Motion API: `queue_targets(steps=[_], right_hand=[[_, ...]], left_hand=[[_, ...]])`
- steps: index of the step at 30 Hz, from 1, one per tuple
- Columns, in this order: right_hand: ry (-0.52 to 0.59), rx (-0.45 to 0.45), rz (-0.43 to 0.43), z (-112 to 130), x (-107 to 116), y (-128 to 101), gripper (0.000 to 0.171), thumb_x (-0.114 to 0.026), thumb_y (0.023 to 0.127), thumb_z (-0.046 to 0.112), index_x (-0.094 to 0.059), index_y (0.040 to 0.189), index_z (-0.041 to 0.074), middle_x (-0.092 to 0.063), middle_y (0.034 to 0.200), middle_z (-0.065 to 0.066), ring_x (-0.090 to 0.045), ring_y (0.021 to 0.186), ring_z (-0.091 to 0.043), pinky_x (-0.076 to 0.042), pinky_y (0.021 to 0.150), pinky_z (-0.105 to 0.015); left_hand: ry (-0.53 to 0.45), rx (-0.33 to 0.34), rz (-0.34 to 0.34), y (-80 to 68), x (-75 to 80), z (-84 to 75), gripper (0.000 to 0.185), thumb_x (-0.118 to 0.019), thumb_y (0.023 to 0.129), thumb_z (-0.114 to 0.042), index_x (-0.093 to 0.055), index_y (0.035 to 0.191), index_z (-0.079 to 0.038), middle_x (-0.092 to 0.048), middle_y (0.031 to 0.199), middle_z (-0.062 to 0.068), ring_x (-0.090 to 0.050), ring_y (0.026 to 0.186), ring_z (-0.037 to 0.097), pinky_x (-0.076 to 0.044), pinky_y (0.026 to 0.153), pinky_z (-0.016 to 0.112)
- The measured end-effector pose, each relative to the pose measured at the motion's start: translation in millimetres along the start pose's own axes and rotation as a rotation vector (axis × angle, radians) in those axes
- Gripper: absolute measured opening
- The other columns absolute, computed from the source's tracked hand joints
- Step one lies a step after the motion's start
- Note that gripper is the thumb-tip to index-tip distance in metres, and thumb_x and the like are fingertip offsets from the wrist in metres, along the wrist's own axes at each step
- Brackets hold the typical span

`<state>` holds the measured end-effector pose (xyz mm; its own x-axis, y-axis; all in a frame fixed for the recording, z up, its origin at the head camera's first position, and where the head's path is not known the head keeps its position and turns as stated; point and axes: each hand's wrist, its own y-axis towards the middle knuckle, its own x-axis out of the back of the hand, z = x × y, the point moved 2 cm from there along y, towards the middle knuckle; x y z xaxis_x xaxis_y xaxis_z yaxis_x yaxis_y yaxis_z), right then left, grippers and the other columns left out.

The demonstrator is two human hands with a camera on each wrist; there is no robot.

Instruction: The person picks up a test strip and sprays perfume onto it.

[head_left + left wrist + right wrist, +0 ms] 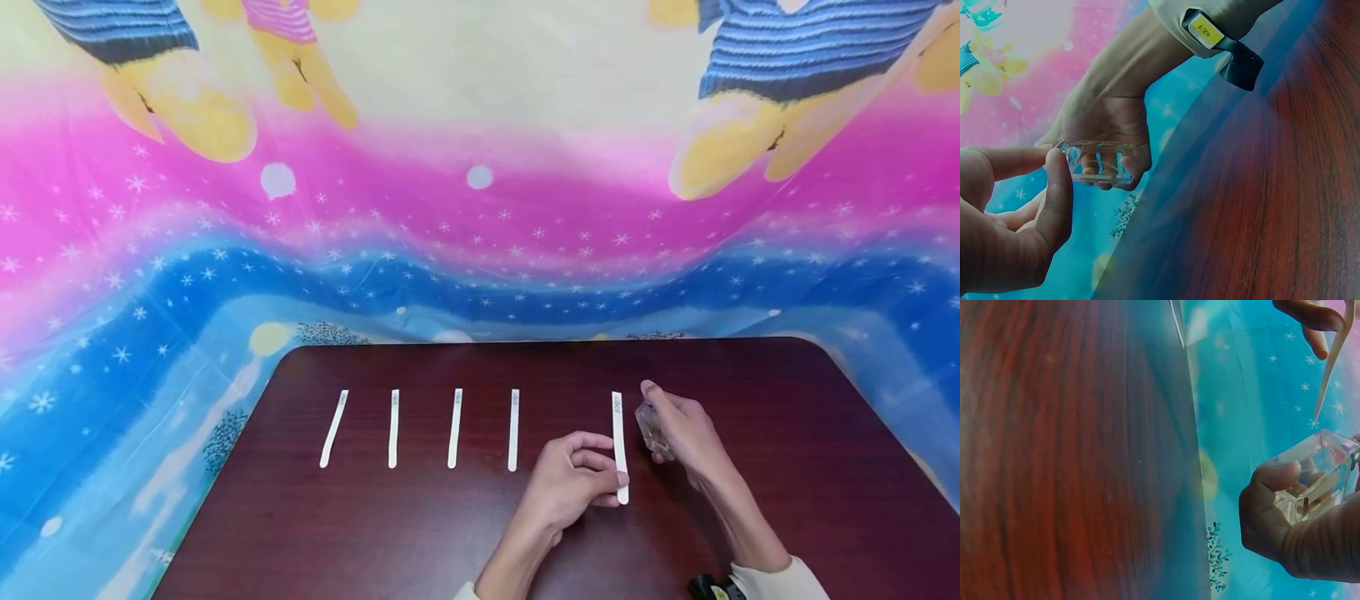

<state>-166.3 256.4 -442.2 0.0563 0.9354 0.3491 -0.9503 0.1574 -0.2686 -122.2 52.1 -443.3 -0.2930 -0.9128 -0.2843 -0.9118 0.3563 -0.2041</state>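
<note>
In the head view my left hand (573, 479) pinches a white paper strip (618, 442) near its lower, rounded end. The strip stands up from the fingers, with small dark print at its top. To the right of it, my right hand (690, 433) grips a small clear glass bottle (654, 432), its thumb at the top. The right wrist view shows the bottle (1319, 472) as thick-walled and angular, with fingers wrapped round it and the strip's tip (1322, 400) just above. Seen from the left wrist, the strip is nearly edge-on between thumb and finger.
Several similar white strips, among them one at the far left (333, 429) and one nearest the hands (513, 429), lie in a spaced row on the dark wooden table (360, 533). A colourful printed cloth (480, 250) hangs behind the table. A dark band (1241, 65) circles the right wrist.
</note>
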Motion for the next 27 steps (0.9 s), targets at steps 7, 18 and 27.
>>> queue_targets(steps=[7, 18, 27], right_hand=[[0.052, -0.016, -0.058, 3.1, 3.7, -1.3, 0.069, -0.044, 0.109, 0.065, -0.064, 0.108, -0.001, -0.059, 0.07, -0.001, -0.06, 0.062, -0.016, -0.061, 0.057, -0.034], [0.135, 0.046, -0.032, 11.0, 10.1, -8.1, 0.071, -0.04, 0.108, 0.07, -0.06, 0.075, 0.011, -0.058, 0.065, -0.001, -0.058, 0.059, -0.017, -0.059, 0.058, -0.037], [0.205, 0.073, -0.013, 13.3, 14.1, -11.9, 0.069, -0.038, 0.111, 0.065, -0.057, 0.069, 0.014, -0.055, 0.063, 0.002, -0.056, 0.059, -0.016, -0.06, 0.059, -0.035]], left_hand=[[-0.004, -0.01, -0.011, 1.3, 0.3, 1.3, 0.038, -0.079, 0.084, 0.013, -0.072, 0.119, 0.0, -0.074, 0.084, 0.003, -0.071, 0.067, 0.009, -0.066, 0.065, 0.026], [0.06, -0.025, -0.037, 8.1, 2.1, 5.7, 0.036, -0.079, 0.085, 0.013, -0.073, 0.118, 0.0, -0.074, 0.084, 0.002, -0.069, 0.066, 0.008, -0.065, 0.064, 0.026], [0.152, -0.045, -0.086, 19.7, 8.5, 11.3, 0.037, -0.077, 0.083, 0.015, -0.074, 0.116, -0.001, -0.077, 0.09, 0.013, -0.067, 0.062, 0.008, -0.066, 0.062, 0.027]])
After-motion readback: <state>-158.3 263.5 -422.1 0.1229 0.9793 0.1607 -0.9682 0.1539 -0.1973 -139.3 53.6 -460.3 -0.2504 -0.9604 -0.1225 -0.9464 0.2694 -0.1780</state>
